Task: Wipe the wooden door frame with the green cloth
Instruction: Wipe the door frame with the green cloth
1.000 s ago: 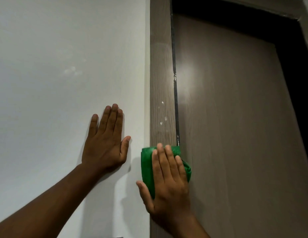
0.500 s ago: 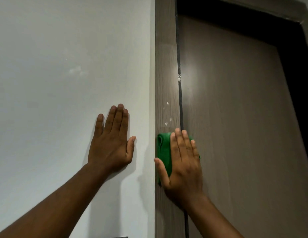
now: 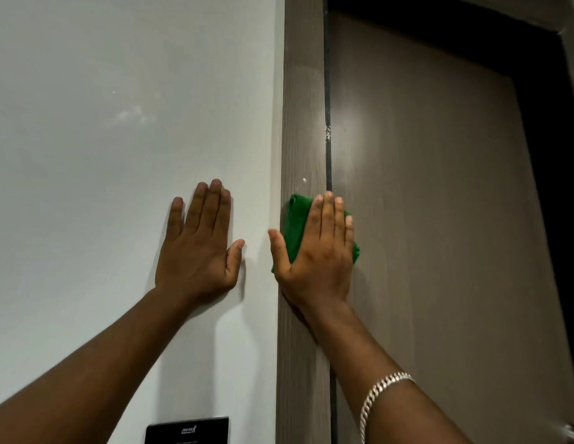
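The wooden door frame runs vertically up the middle of the view, grey-brown with small white specks just above the cloth. My right hand lies flat on the green cloth and presses it against the frame, fingers pointing up; the cloth also overlaps the door's edge. My left hand rests flat on the white wall, fingers together, thumb out, holding nothing. Most of the cloth is hidden under my right palm.
The white wall fills the left half. A grey-brown door sits right of the frame, with a dark gap along its top and right side. A black wall plate shows at the bottom edge. A silver bracelet circles my right wrist.
My right hand has slid the green cloth upward along the frame, covering some of the white specks. My left hand has stayed flat on the wall.
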